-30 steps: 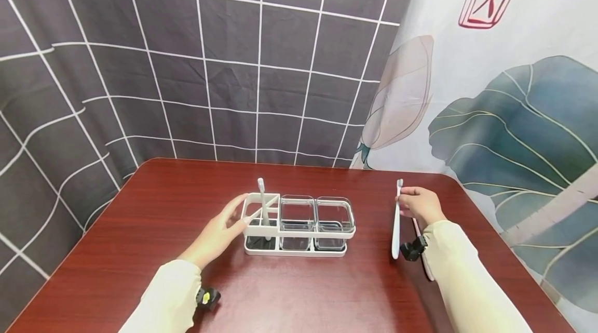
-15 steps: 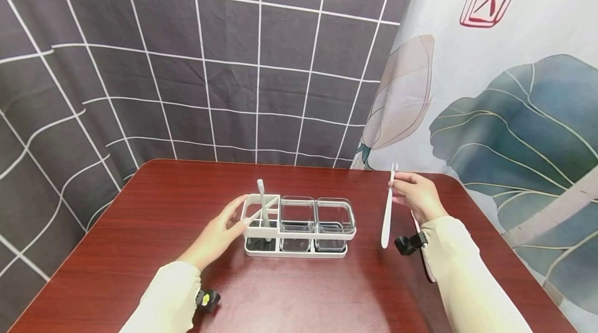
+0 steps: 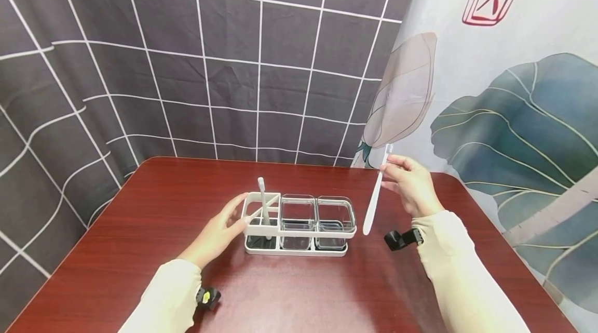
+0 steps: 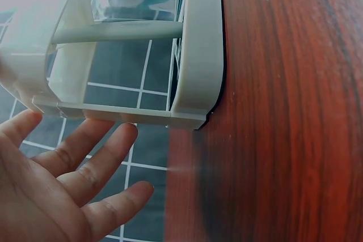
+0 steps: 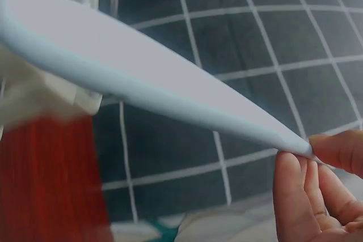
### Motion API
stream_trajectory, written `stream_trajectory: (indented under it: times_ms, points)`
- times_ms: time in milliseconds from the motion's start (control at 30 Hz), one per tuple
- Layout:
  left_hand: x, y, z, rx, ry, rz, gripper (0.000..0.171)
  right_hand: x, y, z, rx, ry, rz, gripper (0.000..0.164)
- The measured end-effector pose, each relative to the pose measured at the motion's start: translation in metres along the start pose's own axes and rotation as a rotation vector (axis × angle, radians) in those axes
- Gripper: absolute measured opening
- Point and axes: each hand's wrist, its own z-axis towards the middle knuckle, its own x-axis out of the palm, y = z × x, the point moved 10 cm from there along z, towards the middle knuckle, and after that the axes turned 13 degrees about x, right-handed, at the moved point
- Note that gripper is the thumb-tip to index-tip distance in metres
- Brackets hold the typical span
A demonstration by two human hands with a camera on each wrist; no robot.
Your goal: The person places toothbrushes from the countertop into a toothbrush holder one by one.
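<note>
A white toothbrush holder [image 3: 266,231] stands on the table with a pale toothbrush [image 3: 262,192] leaning upright in its left section. My left hand [image 3: 216,233] grips the holder's left end between thumb and forefinger. In the left wrist view, other fingertips [image 4: 126,134] lie along its end, spread apart. My right hand [image 3: 411,181] pinches a white toothbrush [image 3: 375,198] near its bristle head. Its handle slants down toward the holder's right end, above the table. In the right wrist view, the wide handle end [image 5: 51,32] overlaps part of the holder.
Two clear square cups [image 3: 297,213] sit side by side in the holder's middle and right sections. The reddish-brown table [image 3: 159,203] ends at a grey grid-patterned curtain [image 3: 224,73] and a floral curtain [image 3: 467,115].
My right hand has moved left and up with the toothbrush, whose handle now tilts toward the holder. The pinkish stick under the right forearm is now hidden. The left hand and holder stay put.
</note>
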Motion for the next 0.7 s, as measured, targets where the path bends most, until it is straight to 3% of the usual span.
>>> stream_trajectory:
  times_ms: [300,700]
  points:
    - [0.001,0.0,0.0,0.007,0.0,-0.005,0.061,0.035,0.018,-0.015,-0.093,-0.025,0.134,0.024]
    - [-0.001,-0.003,0.0,0.025,-0.016,-0.026,0.061,0.063,0.025,-0.023,-0.18,-0.076,0.272,0.026]
